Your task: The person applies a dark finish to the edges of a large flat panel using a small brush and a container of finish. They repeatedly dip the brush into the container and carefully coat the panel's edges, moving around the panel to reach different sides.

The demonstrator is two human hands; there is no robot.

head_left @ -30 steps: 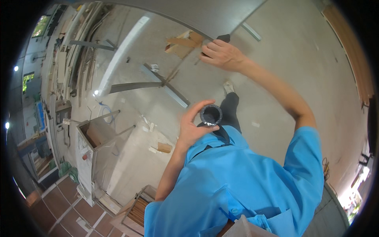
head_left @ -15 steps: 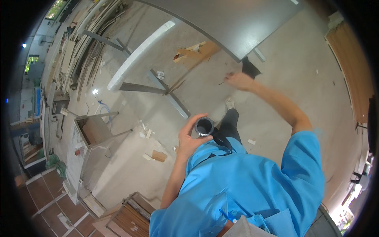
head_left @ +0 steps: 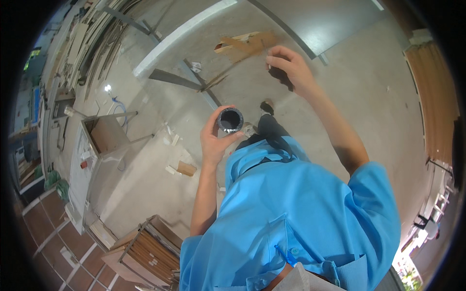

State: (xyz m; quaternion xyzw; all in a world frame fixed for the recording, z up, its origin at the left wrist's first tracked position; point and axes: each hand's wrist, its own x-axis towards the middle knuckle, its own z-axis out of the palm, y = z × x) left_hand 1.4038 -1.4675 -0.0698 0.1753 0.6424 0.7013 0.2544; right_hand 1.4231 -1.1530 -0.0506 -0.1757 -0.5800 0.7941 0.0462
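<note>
My left hand (head_left: pixel 216 137) is wrapped round a dark, round, cup-like container (head_left: pixel 230 120) held in front of my waist. Its open mouth faces up and shows a dark inside with a rough, shiny rim; what lies at the bottom I cannot make out. Farther out and to the right, my right hand (head_left: pixel 290 68) is raised over the floor, thumb and fingers pinched together. A thin, dark, stick-like thing (head_left: pixel 263 44) juts up from those fingertips, too small to name. The two hands are well apart.
A grey sheet-topped table (head_left: pixel 335 24) stands ahead to the right. A long pale bar (head_left: pixel 184 36) lies across grey metal supports ahead. Cardboard scraps (head_left: pixel 247 46) litter the floor. To the left are a metal-legged stand (head_left: pixel 92 150) and a stack of brown panels (head_left: pixel 145 247).
Both hands have moved farther out and to the left in view, the left one still round the container. The grey table has slid toward the upper right of the picture. My feet have shifted.
</note>
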